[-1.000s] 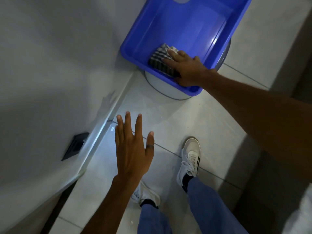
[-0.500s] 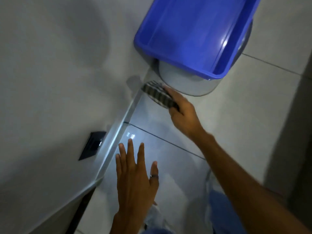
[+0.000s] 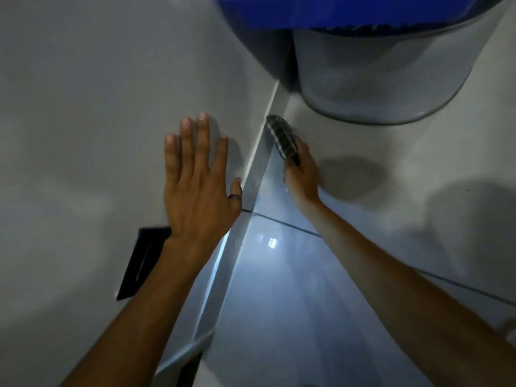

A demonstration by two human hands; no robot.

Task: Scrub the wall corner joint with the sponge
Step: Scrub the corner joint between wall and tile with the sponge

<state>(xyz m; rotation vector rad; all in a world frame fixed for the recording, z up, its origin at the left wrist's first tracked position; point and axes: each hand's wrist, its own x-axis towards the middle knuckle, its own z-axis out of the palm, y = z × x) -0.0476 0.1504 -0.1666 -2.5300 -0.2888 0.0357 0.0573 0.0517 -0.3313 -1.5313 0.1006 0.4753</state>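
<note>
A dark striped sponge (image 3: 282,136) is gripped in my right hand (image 3: 303,177), low by the floor. The sponge's far end presses against the joint (image 3: 255,174) where the grey wall's skirting meets the floor tiles. My left hand (image 3: 199,180) lies flat on the wall with fingers spread, a dark ring on the thumb, just left of the skirting edge.
A blue plastic tub (image 3: 335,11) rests on a pale round bucket (image 3: 377,79) just beyond the sponge, close to the wall. A black wall socket (image 3: 143,263) sits low on the wall under my left forearm. Glossy floor tiles (image 3: 279,303) reflect light.
My right hand lifted the sponge out of the blue tub and brought it down to the wall-floor joint. My left hand moved up and left onto the wall. The view dropped closer.
</note>
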